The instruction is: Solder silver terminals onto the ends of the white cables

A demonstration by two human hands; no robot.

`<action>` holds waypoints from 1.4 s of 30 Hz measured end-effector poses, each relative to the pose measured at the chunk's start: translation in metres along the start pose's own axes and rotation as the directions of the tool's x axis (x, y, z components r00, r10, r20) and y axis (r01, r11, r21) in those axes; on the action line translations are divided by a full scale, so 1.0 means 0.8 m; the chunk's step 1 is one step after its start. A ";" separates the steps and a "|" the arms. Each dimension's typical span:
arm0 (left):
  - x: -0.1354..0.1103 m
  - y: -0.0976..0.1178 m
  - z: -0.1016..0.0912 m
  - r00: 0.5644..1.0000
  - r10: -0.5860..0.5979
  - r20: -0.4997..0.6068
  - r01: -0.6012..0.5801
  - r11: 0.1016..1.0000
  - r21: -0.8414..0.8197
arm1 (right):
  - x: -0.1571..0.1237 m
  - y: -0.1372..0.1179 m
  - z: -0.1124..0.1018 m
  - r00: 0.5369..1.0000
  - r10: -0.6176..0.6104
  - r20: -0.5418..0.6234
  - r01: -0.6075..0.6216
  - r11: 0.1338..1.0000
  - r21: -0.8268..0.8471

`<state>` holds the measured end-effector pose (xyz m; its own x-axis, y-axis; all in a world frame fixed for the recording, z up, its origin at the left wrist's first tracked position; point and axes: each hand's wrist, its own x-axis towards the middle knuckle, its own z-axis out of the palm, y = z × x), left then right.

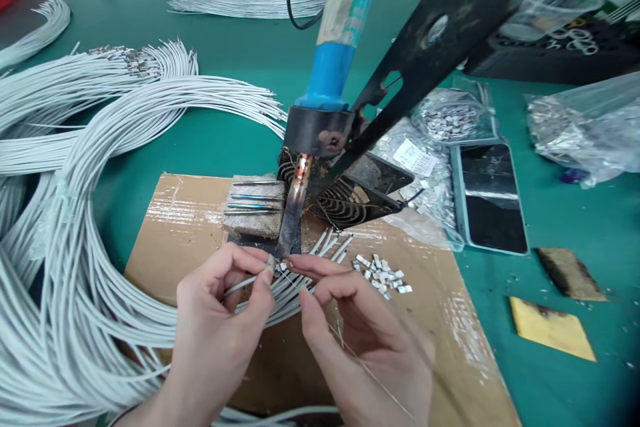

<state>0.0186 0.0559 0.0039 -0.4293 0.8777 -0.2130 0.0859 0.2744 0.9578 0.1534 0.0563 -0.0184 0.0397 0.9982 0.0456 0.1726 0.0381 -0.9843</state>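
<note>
My left hand (223, 317) pinches a white cable (241, 285) close to its end, right under the tip of a blue-handled soldering iron (293, 220). A small metal piece seems to sit at that cable end, partly hidden by my fingertips. Thin solder wire (373, 372) runs through my right hand (367, 337), closed in a pinch, and its end reaches toward the iron's tip. Behind my fingers lie more white cable ends (330, 243). Small silvery metal clips (383, 275) are heaped on the cardboard (465, 347) beside my right hand.
The iron hangs in a black bracket (440, 20) above a small black fan (345, 200). Thick bundles of white cable (95, 213) fill the left side. A block with metal rods (254, 207), a phone (493, 197), bags of metal parts (447, 113) and a yellow sponge (550, 328) lie around.
</note>
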 end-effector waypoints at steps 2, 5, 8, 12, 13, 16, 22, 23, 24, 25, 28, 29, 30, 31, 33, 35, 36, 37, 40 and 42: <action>0.001 0.000 -0.001 1.000 -0.007 0.005 0.007 1.000 -0.009 | 0.001 0.001 -0.001 1.000 -0.015 0.004 0.015 1.000 -0.006; 0.003 0.002 -0.001 1.000 -0.018 0.019 0.019 1.000 -0.017 | 0.003 0.001 -0.001 1.000 -0.011 -0.001 0.011 1.000 -0.028; 0.008 0.007 0.000 0.999 -0.021 0.028 0.022 0.998 -0.053 | 0.004 -0.002 0.002 1.000 0.021 -0.022 -0.022 0.999 -0.023; 0.014 0.017 0.002 0.999 -0.036 0.029 0.038 0.997 -0.072 | 0.005 -0.007 0.005 0.997 0.049 -0.066 -0.047 0.999 0.023; 0.015 0.018 0.002 0.999 -0.040 0.030 0.042 0.996 -0.073 | 0.005 -0.007 0.005 0.997 0.044 -0.059 -0.042 0.999 0.030; 0.017 0.020 0.001 0.998 -0.043 0.035 0.046 0.996 -0.080 | 0.006 -0.005 0.002 1.000 0.013 -0.008 -0.013 0.999 0.039; 0.017 0.023 0.000 0.997 -0.070 0.042 0.074 0.992 -0.103 | 0.007 -0.003 -0.002 1.000 0.004 -0.003 -0.004 0.999 0.039; 0.017 0.024 0.000 0.997 -0.070 0.043 0.074 0.992 -0.103 | 0.007 -0.003 -0.001 1.000 0.006 -0.004 -0.006 0.999 0.039; 0.017 0.024 0.000 0.997 -0.070 0.041 0.074 0.992 -0.101 | 0.007 -0.003 0.000 1.000 0.005 -0.006 -0.005 0.999 0.041; 0.017 0.024 0.000 0.997 -0.070 0.039 0.073 0.992 -0.099 | 0.007 -0.004 0.000 1.000 0.003 -0.007 -0.003 0.999 0.042; 0.017 0.023 0.000 0.997 -0.064 0.038 0.067 0.994 -0.090 | 0.007 -0.003 0.001 1.000 -0.011 -0.008 0.011 0.999 0.039; 0.017 0.022 0.000 0.997 -0.062 0.042 0.065 0.994 -0.089 | 0.007 -0.003 0.001 1.000 -0.015 -0.008 0.015 0.999 0.035; 0.016 0.021 0.000 0.997 -0.056 0.045 0.060 0.994 -0.092 | 0.007 -0.003 0.000 1.000 -0.016 -0.008 0.017 0.999 0.031; 0.016 0.020 -0.001 0.998 -0.050 0.048 0.055 0.994 -0.097 | 0.008 -0.003 0.000 1.000 -0.021 -0.008 0.021 0.999 0.028; 0.014 0.017 -0.002 0.998 -0.043 0.053 0.048 0.993 -0.110 | 0.008 -0.003 -0.001 1.000 -0.027 -0.011 0.027 0.999 0.025; 0.014 0.016 -0.002 0.998 -0.052 0.044 0.057 0.991 -0.122 | 0.007 -0.003 -0.002 0.999 -0.030 -0.011 0.030 0.999 0.026; 0.014 0.016 -0.002 0.997 -0.059 0.041 0.064 0.990 -0.124 | 0.008 -0.003 -0.002 1.000 -0.028 -0.013 0.028 0.999 0.026; 0.014 0.016 -0.002 0.997 -0.066 0.046 0.071 0.990 -0.122 | 0.008 -0.003 -0.002 1.000 -0.025 -0.016 0.025 0.999 0.024; 0.014 0.015 -0.003 0.996 -0.066 0.062 0.073 0.991 -0.116 | 0.008 -0.004 -0.001 1.000 -0.024 -0.016 0.024 1.000 0.014; 0.013 0.013 -0.004 0.996 -0.060 0.062 0.067 0.991 -0.118 | 0.008 -0.005 0.000 1.000 -0.027 -0.014 0.027 1.000 0.014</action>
<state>0.0121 0.0668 0.0121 -0.3767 0.8823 -0.2821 -0.0497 0.2848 0.9573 0.1527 0.0628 -0.0146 0.0487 0.9961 0.0741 0.1602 0.0655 -0.9849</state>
